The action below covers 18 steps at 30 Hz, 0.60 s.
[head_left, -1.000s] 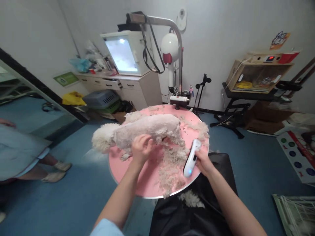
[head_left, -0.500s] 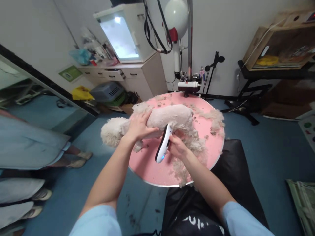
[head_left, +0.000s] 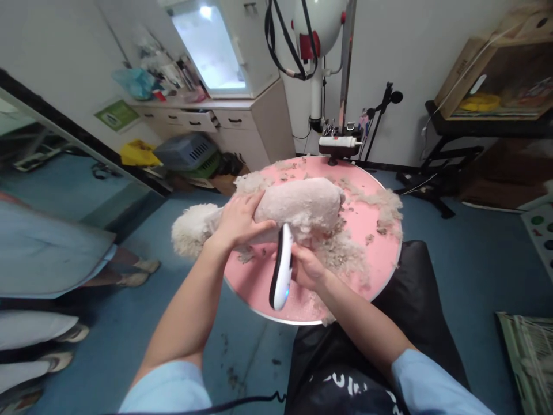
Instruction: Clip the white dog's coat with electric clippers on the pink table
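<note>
A small white dog (head_left: 302,199) stands on a round pink table (head_left: 259,294), its curly head (head_left: 190,230) toward the left and its body clipped short. My left hand (head_left: 242,219) lies flat over its shoulders, fingers stretched across the back and thumb spread along the side. My right hand (head_left: 306,266) is closed around a white and black hair clipper (head_left: 281,271) with a blue light. The clipper's head touches the dog's near side, beside loosened fluffy fur (head_left: 302,222). Cut fur (head_left: 345,253) lies below the dog's hindquarters.
More fur clumps (head_left: 384,204) are scattered over the table. A tool holder (head_left: 339,148) and a metal post (head_left: 347,69) with black straps (head_left: 298,63) stand at the far edge. A person in pale blue (head_left: 47,248) stands at left. A black cord (head_left: 242,400) crosses below.
The clipper has moved a little left toward the dog's front, and its handle end now points more directly toward me. My left hand stays on the shoulders. The view has shifted slightly.
</note>
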{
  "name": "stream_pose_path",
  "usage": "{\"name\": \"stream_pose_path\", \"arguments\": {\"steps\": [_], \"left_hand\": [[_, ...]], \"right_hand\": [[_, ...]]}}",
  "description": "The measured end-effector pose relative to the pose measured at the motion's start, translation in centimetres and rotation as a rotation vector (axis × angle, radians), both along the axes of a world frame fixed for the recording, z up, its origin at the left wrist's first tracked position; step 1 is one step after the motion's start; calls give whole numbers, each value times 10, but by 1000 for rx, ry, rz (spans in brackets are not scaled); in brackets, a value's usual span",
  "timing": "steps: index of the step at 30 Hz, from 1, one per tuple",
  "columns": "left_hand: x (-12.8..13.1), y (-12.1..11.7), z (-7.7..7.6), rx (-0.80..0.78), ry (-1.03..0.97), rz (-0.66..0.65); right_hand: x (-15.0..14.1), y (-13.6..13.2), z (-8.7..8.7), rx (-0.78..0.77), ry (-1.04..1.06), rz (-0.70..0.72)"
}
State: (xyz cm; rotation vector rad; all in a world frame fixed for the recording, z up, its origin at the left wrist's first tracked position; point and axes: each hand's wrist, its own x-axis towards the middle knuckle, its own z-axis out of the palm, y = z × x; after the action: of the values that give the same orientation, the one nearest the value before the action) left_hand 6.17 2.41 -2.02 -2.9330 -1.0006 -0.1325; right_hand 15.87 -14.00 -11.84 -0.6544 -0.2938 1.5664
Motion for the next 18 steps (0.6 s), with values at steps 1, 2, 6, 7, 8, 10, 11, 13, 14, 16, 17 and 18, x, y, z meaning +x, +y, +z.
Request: {"name": "stream_pose_path", "arguments": {"steps": [1,2,6,7,8,10,11,13,14,16,17,18], "left_hand": [[-1,1,0,-6,3,-3],[-2,2,0,-12,5,-6],[-6,5,-1,-22,-3,-14],[-7,6,-1,-20,-5,-16],[-7,7,-1,-18,-4,-17],[-7,9,-1,-14,3,-22],[-7,10,-1,-13,8,-27],[-8,12,-2,-11,11,-44],[-8,13,-2,-9,10,-52],[-9,14,-2,-6,7,-57],[-9,14,-1,-7,8,-56],[-9,14,-1,-8,10,-52]], "right_hand": [[-3,1,1,10,7,68],[-4,2,2,10,19,99],[3,4,12,-76,59,-175],[4,3,14,-90,62,-249],[5,3,15,-88,61,-283],[1,3,15,-58,54,-206],[-2,4,15,-40,45,-118],[-8,8,13,-11,18,33],[-9,9,13,0,5,52],[-7,12,14,11,-16,-30],[-4,12,14,7,-25,-103],[-1,11,15,-1,-33,-181]]}}
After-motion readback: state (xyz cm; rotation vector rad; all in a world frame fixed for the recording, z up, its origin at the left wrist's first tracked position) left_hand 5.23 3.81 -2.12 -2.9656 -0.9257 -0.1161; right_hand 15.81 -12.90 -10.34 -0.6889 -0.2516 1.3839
